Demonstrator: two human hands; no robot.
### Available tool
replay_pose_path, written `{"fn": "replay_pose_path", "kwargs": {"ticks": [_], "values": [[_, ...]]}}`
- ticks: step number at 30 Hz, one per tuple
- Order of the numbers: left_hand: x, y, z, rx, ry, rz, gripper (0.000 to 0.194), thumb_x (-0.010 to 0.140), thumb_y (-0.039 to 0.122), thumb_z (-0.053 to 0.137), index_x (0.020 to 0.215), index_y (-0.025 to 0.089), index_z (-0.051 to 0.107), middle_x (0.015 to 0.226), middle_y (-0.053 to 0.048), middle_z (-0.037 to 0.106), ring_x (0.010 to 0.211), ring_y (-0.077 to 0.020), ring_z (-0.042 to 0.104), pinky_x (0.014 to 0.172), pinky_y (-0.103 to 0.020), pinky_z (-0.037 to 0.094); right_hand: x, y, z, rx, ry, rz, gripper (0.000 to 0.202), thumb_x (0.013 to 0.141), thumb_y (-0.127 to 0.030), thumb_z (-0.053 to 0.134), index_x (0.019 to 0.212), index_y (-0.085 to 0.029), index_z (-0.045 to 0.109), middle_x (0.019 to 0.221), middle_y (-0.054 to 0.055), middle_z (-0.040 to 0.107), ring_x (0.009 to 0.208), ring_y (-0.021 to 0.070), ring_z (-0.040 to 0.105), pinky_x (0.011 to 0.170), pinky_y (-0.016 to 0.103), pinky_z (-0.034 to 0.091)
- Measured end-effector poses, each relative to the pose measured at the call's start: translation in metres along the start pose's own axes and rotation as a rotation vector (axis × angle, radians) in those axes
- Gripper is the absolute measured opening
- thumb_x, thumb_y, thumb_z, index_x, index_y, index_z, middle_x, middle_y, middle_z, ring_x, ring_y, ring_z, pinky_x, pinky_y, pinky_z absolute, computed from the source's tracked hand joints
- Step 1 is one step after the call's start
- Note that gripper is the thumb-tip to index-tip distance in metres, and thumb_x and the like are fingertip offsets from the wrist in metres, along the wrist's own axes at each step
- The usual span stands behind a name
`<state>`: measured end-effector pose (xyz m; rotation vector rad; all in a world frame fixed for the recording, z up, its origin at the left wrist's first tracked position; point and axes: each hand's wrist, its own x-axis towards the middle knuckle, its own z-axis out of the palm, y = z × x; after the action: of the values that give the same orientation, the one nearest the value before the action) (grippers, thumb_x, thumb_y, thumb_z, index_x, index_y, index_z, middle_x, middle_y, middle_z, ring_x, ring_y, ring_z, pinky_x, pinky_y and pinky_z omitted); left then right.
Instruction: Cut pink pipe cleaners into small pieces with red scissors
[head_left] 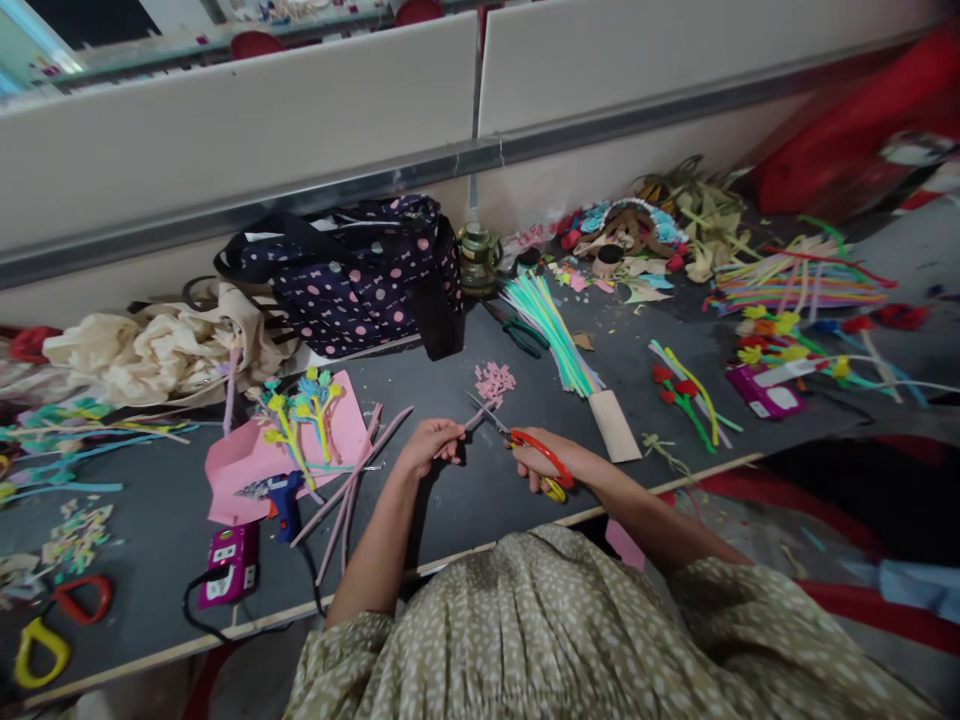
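My left hand (436,445) is closed on a pink pipe cleaner (474,420), whose end points to the right. In my right hand (541,458) is a pair of scissors (541,455) with red and yellow handles. The scissor blades stand apart, around or right beside the pipe cleaner's tip. Just beyond the blades lies a small heap of cut pink pieces (495,382). Several long pink pipe cleaners (352,490) rest to the left of my left arm.
A blue glue gun (283,505) lies by a pink sheet (225,480) holding yellow and teal stems, with a purple power socket (229,565) below. Behind stand a dotted bag (352,275) and a glass jar (478,260). Green pipe cleaners (555,335) and pliers (525,335) lie ahead right.
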<state>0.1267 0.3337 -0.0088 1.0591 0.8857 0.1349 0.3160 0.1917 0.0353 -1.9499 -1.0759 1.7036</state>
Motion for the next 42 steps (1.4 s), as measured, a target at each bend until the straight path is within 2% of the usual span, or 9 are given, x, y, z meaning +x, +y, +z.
{"fn": "replay_pose_path", "kwargs": {"ticks": [7,16,19,23,26,30,37,42], "values": [[0.004,0.001,-0.004,0.023,-0.019,0.0,0.032,0.068,0.041,0.075,0.069,0.011,0.063,0.041,0.004,0.053,0.032,-0.0044,0.039,0.047,-0.024,0.05,0.0,-0.005,0.0,-0.013,0.016,0.0,0.016,0.09,-0.031,0.047,0.083,-0.017,0.051,0.06,0.0,0.06,0.037,0.0102,0.056,0.034,0.018,0.042],[0.005,0.0,-0.006,0.022,-0.042,-0.006,0.033,0.068,0.042,0.074,0.071,0.011,0.063,0.041,0.004,0.053,0.032,-0.0042,0.038,0.049,-0.024,0.05,-0.003,-0.004,0.002,-0.035,0.04,-0.019,0.019,0.09,-0.034,0.047,0.085,-0.016,0.053,0.055,-0.002,0.058,0.037,0.0075,0.053,0.036,0.014,0.039],[0.006,0.0,-0.006,0.038,-0.043,-0.007,0.033,0.069,0.043,0.073,0.071,0.011,0.063,0.041,0.003,0.053,0.032,-0.0047,0.041,0.045,-0.02,0.046,-0.002,-0.004,0.001,-0.038,0.038,-0.032,0.019,0.091,-0.034,0.046,0.086,-0.016,0.053,0.058,-0.001,0.059,0.037,0.0077,0.053,0.036,0.015,0.039],[0.003,0.002,-0.006,0.072,-0.038,-0.004,0.032,0.07,0.042,0.071,0.071,0.011,0.063,0.041,0.003,0.054,0.033,-0.0061,0.046,0.038,-0.016,0.032,0.004,0.001,0.003,-0.049,0.048,-0.013,0.018,0.09,-0.031,0.046,0.1,-0.017,0.053,0.065,-0.001,0.062,0.036,0.0063,0.053,0.035,0.014,0.037],[-0.002,0.002,-0.007,0.1,-0.009,0.002,0.032,0.072,0.043,0.069,0.073,0.011,0.063,0.044,0.002,0.056,0.036,-0.0071,0.051,0.037,-0.015,0.025,0.009,0.006,0.005,-0.053,0.043,0.008,0.022,0.091,-0.03,0.044,0.107,-0.017,0.052,0.06,-0.002,0.061,0.036,0.0073,0.053,0.035,0.013,0.036],[-0.009,-0.002,-0.014,0.118,0.036,0.019,0.032,0.074,0.044,0.068,0.076,0.012,0.065,0.048,0.001,0.059,0.041,-0.0079,0.054,0.042,-0.017,0.03,0.01,0.005,0.007,-0.056,0.05,0.006,0.026,0.091,-0.031,0.041,0.111,-0.017,0.052,0.055,-0.001,0.059,0.035,0.0106,0.054,0.033,0.015,0.036],[-0.01,-0.009,-0.022,0.12,0.012,0.049,0.031,0.075,0.043,0.068,0.076,0.012,0.066,0.05,-0.001,0.061,0.043,-0.0085,0.055,0.044,-0.018,0.031,0.007,-0.005,0.012,-0.076,0.088,0.068,0.022,0.09,-0.037,0.047,0.1,-0.019,0.057,0.045,-0.003,0.054,0.034,0.0101,0.052,0.036,0.014,0.036],[-0.014,-0.008,-0.02,0.148,0.003,0.062,0.031,0.073,0.043,0.07,0.076,0.012,0.066,0.049,-0.001,0.06,0.041,-0.0071,0.051,0.043,-0.017,0.03,0.008,-0.006,0.018,0.047,0.169,0.138,0.036,0.094,-0.048,0.038,0.098,-0.017,0.057,0.038,-0.002,0.051,0.034,0.0131,0.053,0.035,0.016,0.036]]}}
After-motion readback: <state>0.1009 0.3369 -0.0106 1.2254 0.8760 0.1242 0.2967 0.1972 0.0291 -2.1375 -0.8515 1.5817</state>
